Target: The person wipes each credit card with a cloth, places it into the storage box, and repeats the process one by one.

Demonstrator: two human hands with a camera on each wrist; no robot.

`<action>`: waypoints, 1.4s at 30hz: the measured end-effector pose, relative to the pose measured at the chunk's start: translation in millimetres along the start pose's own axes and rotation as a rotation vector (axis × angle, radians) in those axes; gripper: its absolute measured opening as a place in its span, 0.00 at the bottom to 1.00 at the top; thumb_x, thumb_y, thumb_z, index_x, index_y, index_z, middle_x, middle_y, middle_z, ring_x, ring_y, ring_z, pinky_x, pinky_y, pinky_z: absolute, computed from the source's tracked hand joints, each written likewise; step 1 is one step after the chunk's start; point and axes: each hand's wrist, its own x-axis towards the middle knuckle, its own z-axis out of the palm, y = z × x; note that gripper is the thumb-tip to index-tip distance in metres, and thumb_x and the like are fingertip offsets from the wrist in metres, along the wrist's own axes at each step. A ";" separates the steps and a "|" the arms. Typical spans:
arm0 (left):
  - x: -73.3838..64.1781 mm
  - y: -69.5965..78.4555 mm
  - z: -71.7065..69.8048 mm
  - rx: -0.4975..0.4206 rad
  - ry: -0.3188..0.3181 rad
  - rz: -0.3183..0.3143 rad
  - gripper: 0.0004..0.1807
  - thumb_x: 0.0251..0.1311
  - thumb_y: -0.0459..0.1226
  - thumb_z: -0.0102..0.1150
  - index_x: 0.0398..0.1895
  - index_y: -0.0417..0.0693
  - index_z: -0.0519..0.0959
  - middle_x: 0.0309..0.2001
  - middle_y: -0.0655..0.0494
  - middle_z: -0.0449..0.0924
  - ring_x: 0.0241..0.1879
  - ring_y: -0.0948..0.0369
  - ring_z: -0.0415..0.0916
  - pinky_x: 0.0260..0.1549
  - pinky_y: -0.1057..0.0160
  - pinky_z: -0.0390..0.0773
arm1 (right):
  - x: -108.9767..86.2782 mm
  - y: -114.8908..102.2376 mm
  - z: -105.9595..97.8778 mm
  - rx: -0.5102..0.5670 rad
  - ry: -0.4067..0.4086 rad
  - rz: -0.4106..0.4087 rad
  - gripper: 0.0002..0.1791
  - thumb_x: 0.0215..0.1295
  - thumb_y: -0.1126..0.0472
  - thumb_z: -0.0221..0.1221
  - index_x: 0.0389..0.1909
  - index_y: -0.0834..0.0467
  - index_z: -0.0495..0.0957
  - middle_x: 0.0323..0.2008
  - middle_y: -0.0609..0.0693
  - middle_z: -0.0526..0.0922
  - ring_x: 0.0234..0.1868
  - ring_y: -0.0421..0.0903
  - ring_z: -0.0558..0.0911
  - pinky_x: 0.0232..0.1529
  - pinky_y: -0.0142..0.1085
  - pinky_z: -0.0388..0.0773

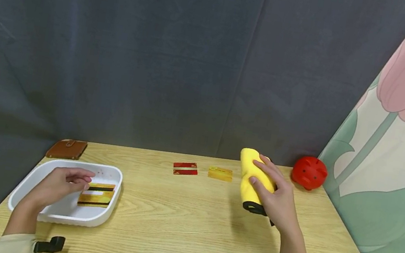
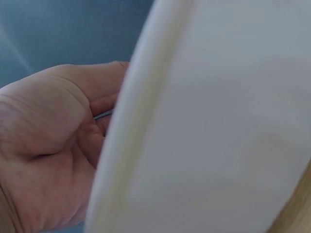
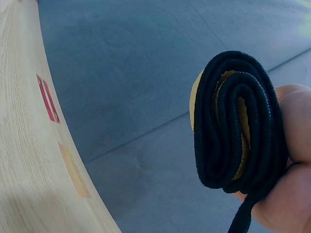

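Note:
My right hand (image 1: 277,191) grips a yellow rolled-up towel (image 1: 252,174) with a black edge, held above the table at the right. The right wrist view shows the end of the rolled towel (image 3: 238,126) with its folded black layers and a loose strap hanging below. My left hand (image 1: 58,185) hovers over a white tray (image 1: 115,201), fingers loosely bent. Its fingertips are close to yellow bank cards (image 1: 95,200) with dark stripes that lie inside the tray. In the left wrist view the tray wall (image 2: 218,121) hides the fingertips.
A red card (image 1: 185,169) and a yellow card (image 1: 220,173) lie near the table's back edge. At the far right corner stands a red piggy bank (image 1: 309,173). A brown wallet (image 1: 66,149) rests behind the tray. Dark curtain (image 1: 157,57) hangs behind the table.

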 end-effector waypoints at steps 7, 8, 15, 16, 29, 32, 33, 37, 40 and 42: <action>2.8 38.9 12.0 -0.028 0.036 0.167 0.19 0.69 0.38 0.66 0.59 0.38 0.82 0.54 0.40 0.86 0.43 0.74 0.82 0.44 0.72 0.83 | 1.5 -1.4 0.4 0.023 0.005 0.013 0.24 0.70 0.60 0.66 0.66 0.49 0.80 0.75 0.47 0.71 0.76 0.54 0.68 0.50 0.20 0.75; 4.1 47.0 16.1 -0.034 0.035 0.197 0.18 0.69 0.37 0.65 0.59 0.38 0.82 0.54 0.40 0.86 0.44 0.73 0.83 0.44 0.72 0.83 | 1.7 -1.8 0.6 0.029 0.003 0.015 0.24 0.70 0.60 0.66 0.66 0.49 0.80 0.75 0.47 0.71 0.76 0.53 0.67 0.50 0.20 0.75; 34.5 112.3 60.9 -0.050 -0.061 0.297 0.18 0.68 0.37 0.66 0.60 0.48 0.82 0.57 0.51 0.86 0.53 0.58 0.84 0.53 0.62 0.84 | 1.5 -4.2 0.3 0.021 0.010 0.028 0.24 0.71 0.58 0.66 0.66 0.48 0.80 0.75 0.46 0.71 0.78 0.53 0.65 0.51 0.20 0.74; 42.7 120.2 69.1 -0.055 -0.084 0.319 0.19 0.68 0.37 0.66 0.61 0.48 0.82 0.57 0.51 0.85 0.55 0.55 0.83 0.55 0.59 0.84 | 1.8 -4.7 -0.2 0.022 0.016 0.030 0.24 0.70 0.58 0.66 0.66 0.48 0.80 0.75 0.46 0.71 0.78 0.53 0.65 0.52 0.19 0.74; 141.0 105.8 153.9 -0.239 -0.226 0.173 0.23 0.70 0.32 0.62 0.67 0.39 0.77 0.66 0.37 0.76 0.62 0.44 0.77 0.57 0.54 0.83 | 0.8 -9.9 3.3 0.119 0.044 0.038 0.23 0.69 0.61 0.67 0.64 0.49 0.81 0.74 0.44 0.72 0.78 0.49 0.66 0.53 0.22 0.76; 149.5 88.4 159.6 -0.267 -0.146 0.106 0.23 0.70 0.34 0.63 0.67 0.43 0.77 0.69 0.41 0.74 0.65 0.45 0.75 0.61 0.49 0.81 | -0.4 -9.9 3.7 0.124 0.043 0.041 0.23 0.69 0.61 0.67 0.64 0.50 0.81 0.74 0.44 0.73 0.78 0.49 0.66 0.53 0.22 0.76; 151.0 83.7 160.3 -0.266 -0.120 0.093 0.23 0.70 0.34 0.63 0.68 0.44 0.77 0.69 0.42 0.74 0.67 0.45 0.74 0.63 0.47 0.79 | -0.4 -9.8 3.7 0.123 0.042 0.040 0.23 0.69 0.61 0.67 0.64 0.49 0.81 0.74 0.44 0.73 0.78 0.48 0.66 0.53 0.22 0.76; 156.4 68.8 163.0 -0.232 -0.065 0.072 0.26 0.68 0.37 0.66 0.69 0.45 0.76 0.71 0.45 0.72 0.72 0.44 0.68 0.70 0.42 0.71 | 0.9 -10.2 3.4 0.122 0.042 0.032 0.23 0.68 0.61 0.67 0.64 0.49 0.81 0.73 0.43 0.73 0.78 0.47 0.66 0.54 0.22 0.76; 160.0 64.3 166.4 -0.205 -0.079 0.102 0.32 0.67 0.39 0.68 0.73 0.44 0.72 0.71 0.44 0.70 0.73 0.42 0.66 0.72 0.42 0.69 | 1.4 -11.2 2.4 0.114 0.039 0.023 0.23 0.68 0.61 0.67 0.64 0.49 0.82 0.74 0.44 0.73 0.79 0.47 0.66 0.56 0.21 0.74; 162.1 64.0 168.9 -0.199 -0.087 0.118 0.35 0.66 0.39 0.70 0.74 0.44 0.69 0.72 0.44 0.68 0.74 0.41 0.64 0.73 0.42 0.69 | 1.4 -11.9 1.1 0.108 0.034 0.016 0.23 0.68 0.62 0.67 0.64 0.50 0.81 0.74 0.45 0.73 0.79 0.48 0.65 0.57 0.21 0.74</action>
